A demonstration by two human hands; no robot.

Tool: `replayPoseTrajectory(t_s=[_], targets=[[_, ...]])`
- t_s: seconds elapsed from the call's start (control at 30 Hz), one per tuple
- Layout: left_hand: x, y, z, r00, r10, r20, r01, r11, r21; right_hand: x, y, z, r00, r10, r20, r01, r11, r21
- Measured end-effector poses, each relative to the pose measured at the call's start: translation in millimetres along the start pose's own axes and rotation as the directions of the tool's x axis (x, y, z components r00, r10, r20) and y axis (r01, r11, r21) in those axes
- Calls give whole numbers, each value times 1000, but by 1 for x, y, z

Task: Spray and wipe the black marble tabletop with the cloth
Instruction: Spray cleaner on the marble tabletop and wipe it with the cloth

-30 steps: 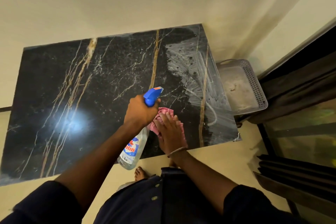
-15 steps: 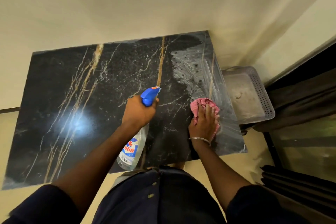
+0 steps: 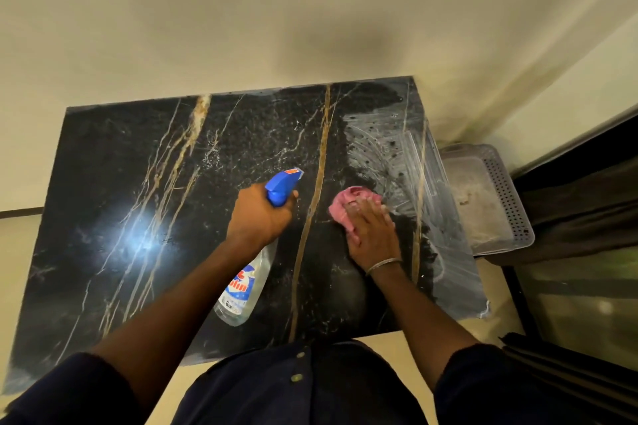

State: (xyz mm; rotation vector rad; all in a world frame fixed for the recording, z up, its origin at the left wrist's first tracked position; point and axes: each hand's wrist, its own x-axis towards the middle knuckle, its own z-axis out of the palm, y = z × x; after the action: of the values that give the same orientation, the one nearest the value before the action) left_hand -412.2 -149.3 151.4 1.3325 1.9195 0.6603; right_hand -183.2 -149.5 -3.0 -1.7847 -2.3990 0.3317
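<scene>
— Cloth (image 3: 347, 205), where is it?
— Under the right hand (image 3: 371, 231), fingers flat and pressed together, on the black marble tabletop (image 3: 145, 217) beside the streaks.
— And the spray bottle (image 3: 252, 262)?
— The left hand (image 3: 259, 216) wraps its neck. Overlapping strokes should clear the film better.

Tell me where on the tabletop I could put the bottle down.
The whole left half of the tabletop is bare, from its left edge to the left hand holding the bottle. The right end is smeared wet, with the right hand pressing the cloth.
</scene>
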Motion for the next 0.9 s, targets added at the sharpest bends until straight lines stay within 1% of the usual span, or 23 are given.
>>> replayPoseTrajectory(t_s=[0.07,0.13,0.23,0.27,0.3,0.33,0.37,0.43,0.5,0.57,0.6,0.63,0.67,0.7,0.77,0.83,0.9], targets=[[6,-1,-3,1000,9,2,-9,1000,4,7,25,-9,989,139,-53,-138,990,25],[11,-2,-6,1000,12,-13,-12,1000,6,15,36,-10,970,229,-85,-227,973,33],[17,-5,-10,999,9,-36,-9,1000,0,25,19,-4,918,376,-128,-369,926,73],[19,-6,-10,999,2,-38,-2,1000,-1,28,7,-2,905,404,-131,-397,915,74],[21,-7,-9,999,-7,-39,7,1000,-3,32,-5,0,908,398,-129,-391,917,72],[22,-7,-9,999,-18,-45,18,1000,3,35,-19,3,927,357,-119,-351,934,64],[24,-6,-8,998,-35,-58,36,999,16,39,-32,5,954,283,-94,-281,959,42],[28,-4,-5,994,-73,-83,76,997,30,47,-55,13,996,86,-17,-86,996,-31],[32,-2,-3,992,-95,-88,98,995,25,53,-64,19,997,-55,56,58,996,-68],[38,-1,-3,992,-94,-86,95,995,12,58,-58,17,988,-123,89,129,990,-63],[41,0,-4,993,-87,-82,88,996,4,61,-50,15,988,-130,81,135,990,-49],[43,1,-4,994,-79,-80,79,997,-2,64,-38,13,993,-107,53,109,993,-35],[46,2,-5,994,-76,-79,75,997,-10,68,-22,10,999,-41,18,41,999,-12],[48,2,-5,994,-76,-78,74,997,-19,72,-6,6,999,47,-20,-47,999,17],[52,2,-5,993,-83,-80,81,996,-30,81,25,-4,973,213,-94,-206,976,77],[56,2,-5,993,-97,-69,94,995,-37,87,42,-9,944,284,-166,-270,957,102],[59,2,-5,993,-97,-61,94,995,-42,91,42,-9,934,307,-185,-286,949,129]])
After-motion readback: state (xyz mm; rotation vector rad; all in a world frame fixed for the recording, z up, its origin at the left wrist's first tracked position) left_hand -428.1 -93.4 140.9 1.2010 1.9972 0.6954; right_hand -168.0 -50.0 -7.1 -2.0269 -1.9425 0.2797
